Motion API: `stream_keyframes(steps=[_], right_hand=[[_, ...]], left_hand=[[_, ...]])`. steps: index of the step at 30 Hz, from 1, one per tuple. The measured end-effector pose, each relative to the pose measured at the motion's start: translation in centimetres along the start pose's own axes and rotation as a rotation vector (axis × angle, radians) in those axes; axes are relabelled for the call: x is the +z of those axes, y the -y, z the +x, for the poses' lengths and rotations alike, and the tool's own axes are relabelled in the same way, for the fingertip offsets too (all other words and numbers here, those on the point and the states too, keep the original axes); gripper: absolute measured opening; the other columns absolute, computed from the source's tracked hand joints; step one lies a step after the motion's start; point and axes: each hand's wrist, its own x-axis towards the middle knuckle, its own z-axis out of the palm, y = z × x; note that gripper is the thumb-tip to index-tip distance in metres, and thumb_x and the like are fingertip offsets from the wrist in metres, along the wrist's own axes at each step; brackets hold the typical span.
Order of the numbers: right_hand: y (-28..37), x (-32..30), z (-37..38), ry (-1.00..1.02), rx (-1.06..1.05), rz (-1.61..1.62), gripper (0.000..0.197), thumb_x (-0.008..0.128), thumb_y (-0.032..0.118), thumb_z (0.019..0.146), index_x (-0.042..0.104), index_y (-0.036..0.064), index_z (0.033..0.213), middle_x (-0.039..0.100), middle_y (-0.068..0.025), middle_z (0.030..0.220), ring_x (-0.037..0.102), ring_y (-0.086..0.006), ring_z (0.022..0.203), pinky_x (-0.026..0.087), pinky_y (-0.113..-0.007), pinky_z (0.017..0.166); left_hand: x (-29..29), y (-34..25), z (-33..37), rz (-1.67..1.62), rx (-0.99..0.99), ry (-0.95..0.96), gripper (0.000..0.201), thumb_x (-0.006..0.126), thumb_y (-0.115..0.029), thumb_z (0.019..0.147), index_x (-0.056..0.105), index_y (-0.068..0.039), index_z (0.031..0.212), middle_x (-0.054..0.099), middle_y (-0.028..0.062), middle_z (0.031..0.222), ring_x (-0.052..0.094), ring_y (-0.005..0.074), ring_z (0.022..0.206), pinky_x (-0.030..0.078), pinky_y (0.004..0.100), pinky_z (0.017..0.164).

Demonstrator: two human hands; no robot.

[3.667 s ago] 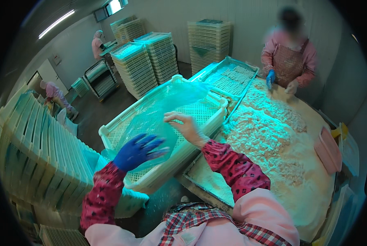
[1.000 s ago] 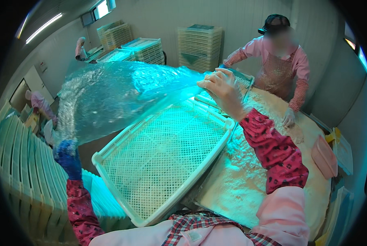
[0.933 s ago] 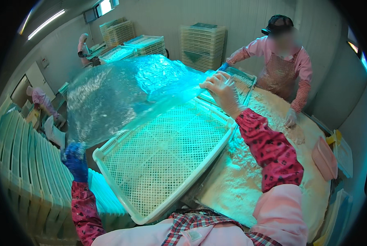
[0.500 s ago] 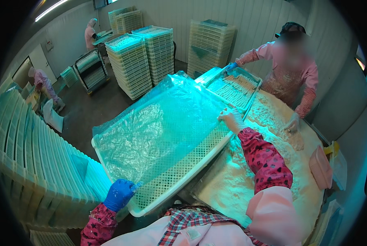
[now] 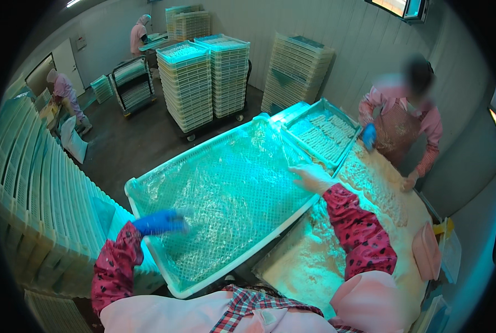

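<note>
Here, a clear plastic sheet [image 5: 226,191] lines the white crate [image 5: 181,292]; the left hand [image 5: 160,222] (blue-gloved, slightly blurred) stretches open and empty over its left side, the right hand [image 5: 313,179] loosely open, empty too, on its right.

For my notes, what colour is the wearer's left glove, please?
The left glove is blue; head view.

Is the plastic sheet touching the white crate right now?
Touching. The head view shows the sheet spread inside the crate, wrinkled but lying against it, with the crate's lattice pattern showing through.
</note>
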Motion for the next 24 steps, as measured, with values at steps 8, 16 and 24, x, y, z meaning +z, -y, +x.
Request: stream_keyframes(steps=[8, 16, 24], right_hand=[[12.4, 5.1, 13.5, -0.085, -0.309, 0.192, 0.067, 0.057, 0.048, 0.082, 0.036, 0.0156, 0.137, 0.038, -0.0172, 0.137, 0.041, -0.0369, 0.121, 0.037, -0.046, 0.097], [-4.3, 8.8, 17.8, -0.108, 0.206, 0.449, 0.064, 0.049, 0.053, 0.086, 0.042, 0.0100, 0.133, 0.043, -0.0143, 0.135, 0.039, -0.0316, 0.125, 0.033, -0.040, 0.103], [-4.4, 0.6, -19.1, -0.501, 0.435, 1.260, 0.030, 0.052, 0.024, 0.093, 0.059, 0.0039, 0.113, 0.061, -0.0053, 0.110, 0.055, -0.0124, 0.103, 0.042, -0.028, 0.092]], left_hand=[[-6.5, 8.7, 7.4, 0.354, -0.186, -0.852, 0.057, 0.053, -0.045, 0.085, 0.049, -0.006, 0.125, 0.059, 0.0235, 0.109, 0.057, 0.0367, 0.102, 0.045, 0.0430, 0.086], [-5.5, 5.1, 7.6, 0.261, -0.249, -0.828, 0.048, 0.056, -0.042, 0.084, 0.056, -0.009, 0.119, 0.063, 0.0204, 0.099, 0.061, 0.0349, 0.091, 0.048, 0.0416, 0.077], [-6.8, 10.0, 6.8, 0.016, 0.220, -1.036, 0.024, 0.051, -0.016, 0.093, 0.062, -0.001, 0.109, 0.058, 0.0011, 0.071, 0.051, 0.0071, 0.060, 0.042, 0.0235, 0.055]])
